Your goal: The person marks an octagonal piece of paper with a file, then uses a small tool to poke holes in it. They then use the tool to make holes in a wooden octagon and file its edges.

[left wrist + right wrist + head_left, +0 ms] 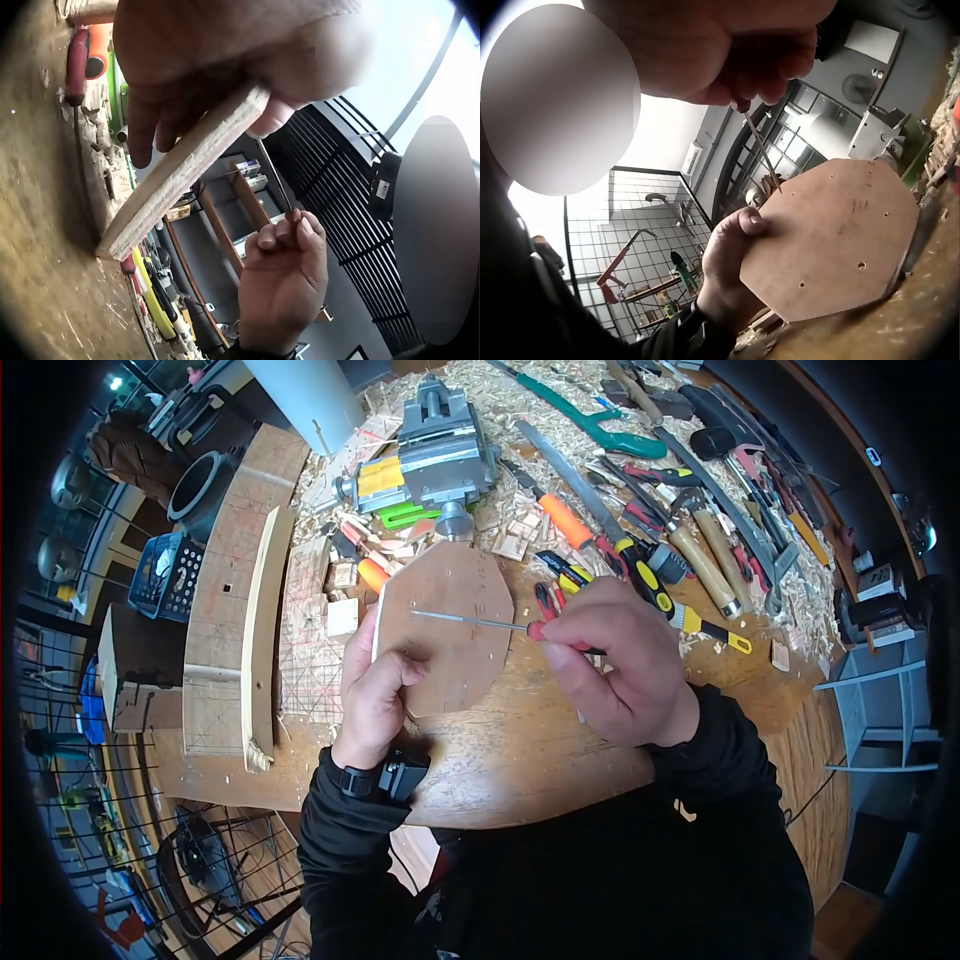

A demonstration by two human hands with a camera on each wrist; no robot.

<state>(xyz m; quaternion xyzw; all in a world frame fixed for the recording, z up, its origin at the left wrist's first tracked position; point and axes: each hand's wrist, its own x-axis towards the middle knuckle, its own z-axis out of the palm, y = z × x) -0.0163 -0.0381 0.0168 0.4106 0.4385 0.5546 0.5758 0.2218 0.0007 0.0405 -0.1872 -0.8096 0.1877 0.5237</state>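
An eight-sided wooden board (pixel 455 660) with small holes near its edges stands tilted above the bench. The left hand (pixel 372 695) grips its left edge, thumb on the face and fingers behind. In the right hand (pixel 622 660) is the red handle of a thin metal-shafted tool (pixel 470 620), pinched between thumb and fingers. The shaft's tip is at a hole near the board's left side in the head view; the right wrist view shows the tip (pixel 780 190) by the upper left edge. The left wrist view shows the board's thick, rough edge (pixel 187 176).
A metal vise (pixel 440 460) stands behind the board. Chisels, files and a green-handled saw (pixel 600 435) lie among wood shavings at the back right. A long wooden strip (pixel 262 630) and a marked plank (pixel 235 580) lie at the left. A yellow-and-black knife (pixel 725 635) lies beyond the right hand.
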